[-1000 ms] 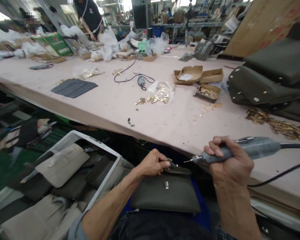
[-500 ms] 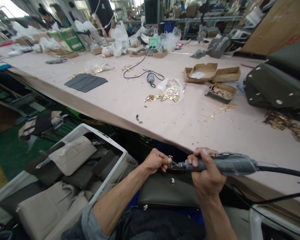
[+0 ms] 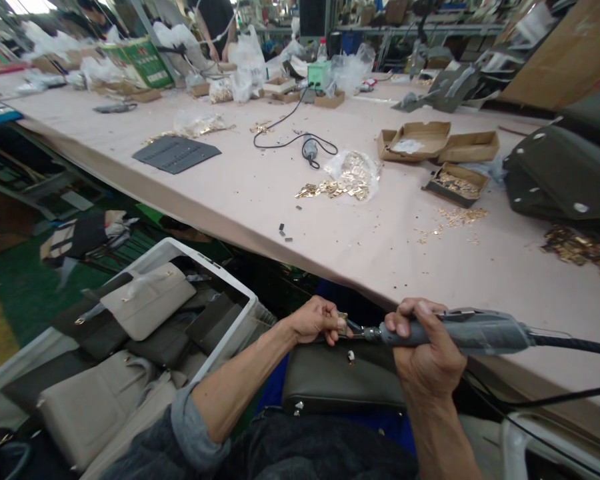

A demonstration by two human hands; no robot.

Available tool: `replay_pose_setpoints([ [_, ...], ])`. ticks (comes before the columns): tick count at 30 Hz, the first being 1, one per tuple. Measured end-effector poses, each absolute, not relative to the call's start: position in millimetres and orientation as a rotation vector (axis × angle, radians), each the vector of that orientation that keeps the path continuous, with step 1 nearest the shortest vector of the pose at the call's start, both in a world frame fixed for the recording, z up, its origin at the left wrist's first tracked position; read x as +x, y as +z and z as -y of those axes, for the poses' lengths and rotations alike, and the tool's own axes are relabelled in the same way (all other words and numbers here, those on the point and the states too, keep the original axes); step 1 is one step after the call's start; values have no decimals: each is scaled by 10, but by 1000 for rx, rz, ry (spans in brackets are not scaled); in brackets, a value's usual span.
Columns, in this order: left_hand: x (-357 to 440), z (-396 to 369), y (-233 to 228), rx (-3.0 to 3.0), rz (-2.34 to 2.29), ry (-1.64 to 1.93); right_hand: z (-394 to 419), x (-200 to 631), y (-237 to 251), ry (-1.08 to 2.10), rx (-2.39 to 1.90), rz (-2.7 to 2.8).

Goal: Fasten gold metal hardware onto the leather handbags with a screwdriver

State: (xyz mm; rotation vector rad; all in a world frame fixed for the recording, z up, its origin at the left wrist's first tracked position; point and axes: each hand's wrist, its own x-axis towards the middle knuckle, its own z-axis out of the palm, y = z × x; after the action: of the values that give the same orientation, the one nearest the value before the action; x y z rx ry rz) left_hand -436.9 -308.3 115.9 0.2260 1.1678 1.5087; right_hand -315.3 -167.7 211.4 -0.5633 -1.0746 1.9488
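Driver tip has reached the clasp; right hand [image 3: 425,350] grips electric screwdriver [image 3: 460,331], left hand [image 3: 317,320] pinches clasp [image 3: 343,323].

— What kind of room is it?
— A bright workshop. A long pale pink worktable [image 3: 260,193] crosses it.
— And behind, below?
— Metal shelving [image 3: 380,33] stands behind; the floor [image 3: 25,293] is green.

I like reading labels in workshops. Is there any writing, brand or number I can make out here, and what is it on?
No text here can be read.
Green box at the table's far end: pale printing on its side, too blurred to read.
Cardboard sheet at far right: reddish marks, too blurred to read.
Grey power tool in the right hand: no legible marking.
Dark green bag by the left hand: no visible lettering.
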Motion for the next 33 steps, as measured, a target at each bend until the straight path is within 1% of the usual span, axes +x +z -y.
replay_pose_setpoints([
  [8,-4604,3125,998,328,-971,1402,1634,-3134,2115,1934,-602,1073],
  [13,-4563,3106,948,363,-1021,1411,1655,-3175,2031,1954,-610,1077],
  [21,-4483,3063,856,223,-1124,1489,1776,-3296,1864,1902,-526,1133],
  [33,-4405,3006,817,166,-1158,1565,1867,-3329,1824,1844,-446,1210],
])
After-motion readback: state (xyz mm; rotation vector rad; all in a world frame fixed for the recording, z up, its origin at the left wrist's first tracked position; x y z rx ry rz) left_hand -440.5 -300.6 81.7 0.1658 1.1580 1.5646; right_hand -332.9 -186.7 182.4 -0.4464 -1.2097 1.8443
